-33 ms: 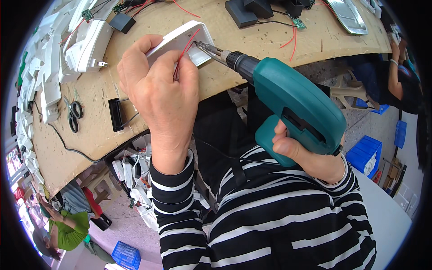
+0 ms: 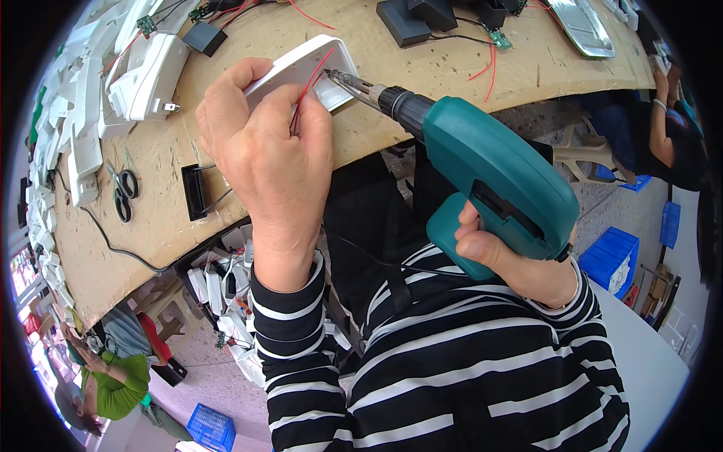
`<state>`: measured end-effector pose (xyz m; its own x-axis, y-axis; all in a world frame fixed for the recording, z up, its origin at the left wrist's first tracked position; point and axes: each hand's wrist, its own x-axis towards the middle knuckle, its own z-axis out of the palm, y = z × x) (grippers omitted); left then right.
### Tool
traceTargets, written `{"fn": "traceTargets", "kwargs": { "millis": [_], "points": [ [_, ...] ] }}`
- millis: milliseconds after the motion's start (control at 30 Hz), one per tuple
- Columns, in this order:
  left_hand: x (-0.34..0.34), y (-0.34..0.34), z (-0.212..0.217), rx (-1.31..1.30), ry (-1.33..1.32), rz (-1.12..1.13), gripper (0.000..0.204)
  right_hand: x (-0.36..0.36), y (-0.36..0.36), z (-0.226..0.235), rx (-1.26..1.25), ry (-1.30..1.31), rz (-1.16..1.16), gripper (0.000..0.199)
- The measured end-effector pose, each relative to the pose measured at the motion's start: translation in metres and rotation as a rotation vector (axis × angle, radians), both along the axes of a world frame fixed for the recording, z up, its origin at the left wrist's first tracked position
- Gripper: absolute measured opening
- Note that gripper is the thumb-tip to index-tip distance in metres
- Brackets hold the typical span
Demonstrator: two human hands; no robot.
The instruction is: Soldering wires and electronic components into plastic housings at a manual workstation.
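My left hand (image 2: 269, 147) is closed round a white plastic housing (image 2: 343, 60), tilted with its open side toward me. Thin red wires (image 2: 307, 94) stick up between its fingers inside the housing. Wrapped round the grip of a green soldering gun (image 2: 501, 166) is my right hand (image 2: 512, 267). The gun's metal tip (image 2: 343, 77) reaches into the housing, close to the wires; whether it touches anything there I cannot make out. My left fingers hide part of the housing's inside.
Scissors (image 2: 123, 192) and a black rectangular part (image 2: 196, 194) lie left on the worktable (image 2: 151, 233). White housings (image 2: 147, 79) crowd the far left. Black boxes (image 2: 401, 22) with wired green boards lie at the back. Below the edge sits a bin of white parts (image 2: 222, 290). Other people work on both sides.
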<state>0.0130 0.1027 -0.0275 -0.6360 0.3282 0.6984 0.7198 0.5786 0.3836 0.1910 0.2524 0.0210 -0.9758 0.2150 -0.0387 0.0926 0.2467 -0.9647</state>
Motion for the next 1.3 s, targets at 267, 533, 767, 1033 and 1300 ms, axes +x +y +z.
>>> {"fn": "traceTargets", "kwargs": {
  "millis": [267,533,767,1033,1300],
  "points": [
    [0.0003,0.0007,0.0016,-0.006,-0.005,0.006,0.007,0.0007,-0.0039,0.0031,-0.189,-0.071,-0.069,0.046],
    [-0.0003,0.0007,0.0005,-0.010,0.001,0.001,0.007,0.0051,-0.0061,0.0030,-0.242,-0.115,-0.109,0.049],
    [0.0005,-0.0001,0.0009,0.004,-0.013,-0.003,0.007,0.0063,-0.0058,0.0019,-0.188,-0.084,-0.113,0.039],
    [0.0007,0.0003,0.0007,-0.012,-0.012,0.005,0.007,0.0044,-0.0067,-0.0005,-0.172,-0.084,-0.108,0.038],
    [0.0004,-0.0006,0.0009,-0.016,-0.006,0.008,0.008,-0.0007,-0.0094,-0.0042,-0.256,-0.056,-0.110,0.044]
  ]
}}
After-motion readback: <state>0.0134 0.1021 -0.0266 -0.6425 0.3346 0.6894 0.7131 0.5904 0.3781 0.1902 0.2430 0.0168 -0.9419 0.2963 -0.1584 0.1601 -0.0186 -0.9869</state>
